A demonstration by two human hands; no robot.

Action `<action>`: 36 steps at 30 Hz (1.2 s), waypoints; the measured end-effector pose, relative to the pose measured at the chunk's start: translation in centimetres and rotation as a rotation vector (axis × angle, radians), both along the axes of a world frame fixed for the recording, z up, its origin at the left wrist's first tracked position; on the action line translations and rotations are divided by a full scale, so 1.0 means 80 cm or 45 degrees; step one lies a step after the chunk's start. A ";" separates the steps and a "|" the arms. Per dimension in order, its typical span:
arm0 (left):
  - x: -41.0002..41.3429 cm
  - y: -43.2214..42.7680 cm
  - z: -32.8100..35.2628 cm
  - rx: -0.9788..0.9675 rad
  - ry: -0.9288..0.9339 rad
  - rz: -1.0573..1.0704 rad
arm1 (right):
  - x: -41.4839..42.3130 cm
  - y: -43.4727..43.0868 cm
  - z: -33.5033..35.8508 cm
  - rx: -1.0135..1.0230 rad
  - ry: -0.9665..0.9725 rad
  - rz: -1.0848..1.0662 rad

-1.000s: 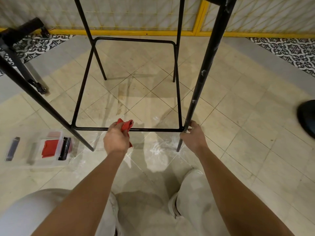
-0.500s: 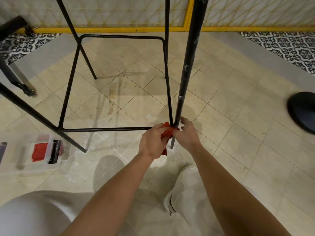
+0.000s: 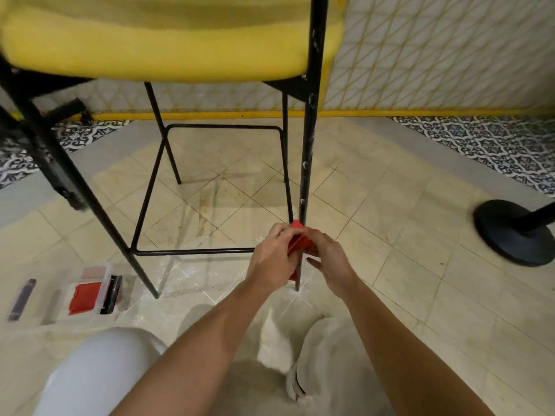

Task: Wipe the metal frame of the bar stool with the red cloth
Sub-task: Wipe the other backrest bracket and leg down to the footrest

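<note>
Head view, left hand [image 3: 271,258], right hand [image 3: 330,256] pinching folded red cloth [image 3: 300,242], tubular leg [image 3: 307,160]

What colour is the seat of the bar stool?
Yellow; the seat shows best in the head view.

Open floor [image 3: 405,235] right of stool leg [image 3: 309,145]

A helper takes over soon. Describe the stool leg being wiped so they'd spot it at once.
Find the bar stool's yellow seat. At its near right corner, a black leg drops to the tiled floor. Only this leg has the red cloth held at its lower end, by the left hand and right hand.
</note>
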State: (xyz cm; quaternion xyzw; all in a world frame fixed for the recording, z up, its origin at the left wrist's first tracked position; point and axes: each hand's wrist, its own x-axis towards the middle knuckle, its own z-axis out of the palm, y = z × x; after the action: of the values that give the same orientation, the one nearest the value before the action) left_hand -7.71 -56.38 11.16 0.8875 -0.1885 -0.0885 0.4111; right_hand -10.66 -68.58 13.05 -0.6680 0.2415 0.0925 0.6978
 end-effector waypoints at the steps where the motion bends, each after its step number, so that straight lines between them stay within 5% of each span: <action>1: 0.001 -0.001 0.009 -0.018 0.047 -0.025 | -0.001 -0.002 0.005 -0.065 -0.036 0.011; 8: -0.015 0.013 0.120 -0.502 0.358 -0.014 | -0.025 -0.003 0.095 -0.119 -0.276 -0.110; 12: -0.014 0.012 0.179 -0.527 0.367 0.161 | -0.031 0.002 0.154 -0.077 -0.429 -0.085; 25: -0.004 0.016 0.372 -0.316 -0.254 0.245 | -0.027 0.021 0.298 -0.207 -0.845 -0.070; 36: 0.022 0.006 0.481 -0.425 -0.450 0.108 | 0.022 0.042 0.382 -0.452 -1.212 -0.187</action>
State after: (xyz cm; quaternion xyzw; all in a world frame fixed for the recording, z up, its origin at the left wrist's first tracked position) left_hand -5.92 -55.92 49.61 0.8161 -0.2320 0.1180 0.5160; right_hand -8.86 -65.24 43.63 -0.7256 -0.0447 -0.3135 0.6109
